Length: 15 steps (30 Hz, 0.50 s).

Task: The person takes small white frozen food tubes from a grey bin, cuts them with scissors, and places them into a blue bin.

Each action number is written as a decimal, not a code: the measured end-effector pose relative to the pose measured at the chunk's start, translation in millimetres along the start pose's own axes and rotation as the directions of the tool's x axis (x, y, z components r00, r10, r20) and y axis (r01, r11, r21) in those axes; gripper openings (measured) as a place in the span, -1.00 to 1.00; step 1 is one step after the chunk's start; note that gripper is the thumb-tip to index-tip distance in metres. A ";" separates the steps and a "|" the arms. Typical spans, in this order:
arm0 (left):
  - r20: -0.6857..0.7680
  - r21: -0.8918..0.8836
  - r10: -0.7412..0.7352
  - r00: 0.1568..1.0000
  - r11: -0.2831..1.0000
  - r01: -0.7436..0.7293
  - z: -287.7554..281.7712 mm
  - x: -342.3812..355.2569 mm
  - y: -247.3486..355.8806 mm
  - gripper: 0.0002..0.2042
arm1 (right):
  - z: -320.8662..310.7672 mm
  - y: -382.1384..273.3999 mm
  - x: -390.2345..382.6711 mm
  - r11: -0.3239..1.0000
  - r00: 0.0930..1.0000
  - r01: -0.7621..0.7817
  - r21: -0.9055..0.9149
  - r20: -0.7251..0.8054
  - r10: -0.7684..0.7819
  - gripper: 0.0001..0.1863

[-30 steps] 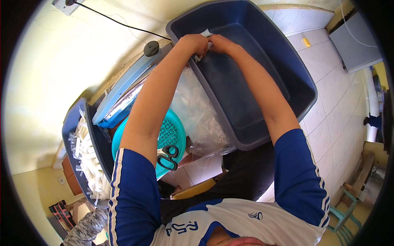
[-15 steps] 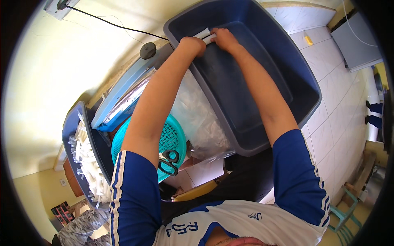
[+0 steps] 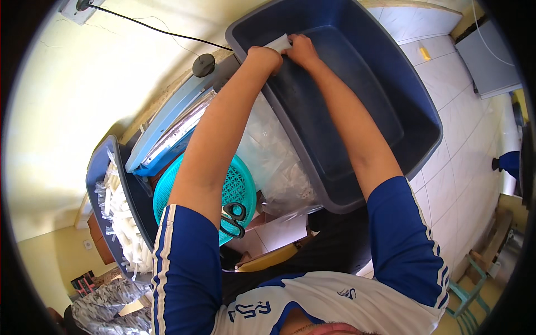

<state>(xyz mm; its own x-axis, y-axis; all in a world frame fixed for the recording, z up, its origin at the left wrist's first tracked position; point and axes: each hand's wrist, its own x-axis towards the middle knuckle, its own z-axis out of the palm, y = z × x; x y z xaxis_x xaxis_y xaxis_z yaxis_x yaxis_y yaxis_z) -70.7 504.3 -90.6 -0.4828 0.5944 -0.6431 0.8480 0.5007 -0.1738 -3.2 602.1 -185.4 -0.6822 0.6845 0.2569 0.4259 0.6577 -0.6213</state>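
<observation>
White piece [image 3: 279,43] at far left of dark tub [image 3: 340,117], left hand [image 3: 266,57] and right hand [image 3: 302,50] both with grip closed on it, clear bag [image 3: 271,145] left of tub, teal basket [image 3: 238,181] nearer, black-handled scissors [image 3: 238,212] at basket's right, bin [image 3: 140,201] far left.

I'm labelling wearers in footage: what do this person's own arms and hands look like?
The short dark-blue fabric sleeves carry pale lengthwise stripes on their outer sides. Below them, both arms are bare, with no watch in view. The left hand and right hand wear no gloves.
</observation>
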 end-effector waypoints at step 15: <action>-0.474 0.099 0.180 0.862 0.984 -0.151 -0.9 -21.2 -7.4 -0.75 | -11.8 5.4 -0.5 0.990 0.951 0.106 -0.094 0.299 -0.074 -0.49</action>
<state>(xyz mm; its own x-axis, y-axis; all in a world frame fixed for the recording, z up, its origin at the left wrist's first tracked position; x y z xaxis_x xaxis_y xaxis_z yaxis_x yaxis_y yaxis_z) -66.9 488.5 -75.0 -0.3672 0.9006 -0.2325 0.9285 0.3404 -0.1482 6.4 609.1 -180.2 -0.8583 0.5085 0.0690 0.4047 0.7534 -0.5183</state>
